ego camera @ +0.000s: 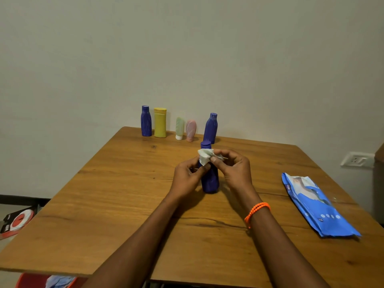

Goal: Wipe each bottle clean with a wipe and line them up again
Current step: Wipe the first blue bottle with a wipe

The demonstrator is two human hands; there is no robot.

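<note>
A dark blue bottle [210,181] stands upright in the middle of the wooden table [116,204]. My left hand [187,177] and my right hand [232,169] are on either side of its neck, and both pinch a crumpled white wipe [204,156] held just in front of the bottle's shoulder. Along the far edge stand a blue bottle [146,121], a yellow bottle [160,122], a pale green tube [179,128], a pink tube [191,130] and another blue bottle [211,128].
A blue pack of wipes [315,206] lies flat near the table's right edge. A wall socket [356,160] is on the right wall. On the floor to the left lies a red and black package [16,221], and an orange item [31,280] sits below the table's front edge.
</note>
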